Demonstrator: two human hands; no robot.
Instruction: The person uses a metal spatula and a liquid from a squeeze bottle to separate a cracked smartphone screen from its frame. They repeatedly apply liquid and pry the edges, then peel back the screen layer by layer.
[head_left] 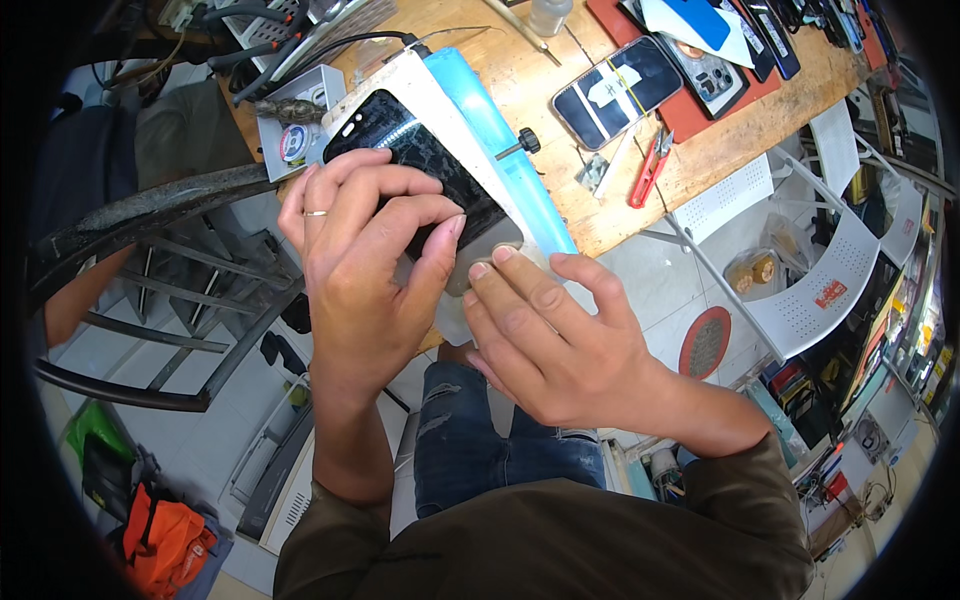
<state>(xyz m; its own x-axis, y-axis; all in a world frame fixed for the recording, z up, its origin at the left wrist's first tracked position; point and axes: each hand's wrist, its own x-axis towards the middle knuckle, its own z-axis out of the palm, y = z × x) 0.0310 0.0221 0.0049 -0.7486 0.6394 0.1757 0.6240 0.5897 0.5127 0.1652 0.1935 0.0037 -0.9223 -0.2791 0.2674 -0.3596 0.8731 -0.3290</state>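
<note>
cracked black phone (420, 165) lies glossy on a white-and-blue plate (470, 100).

Cracked black phone screen (425, 165) under both hands; second phone screen (617, 90) with white label.

This is a phone repair workshop. A worn wooden bench (700, 150) runs across the top of the frame, strewn with smartphones (617, 92), red snips (648, 170) and a small bottle (549, 15). A blue-and-white screen-repair machine (500, 140) sits at its edge with a cracked phone (420, 160) on it. Cables and small parts trays crowd the upper left, stock shelves the right.
</note>
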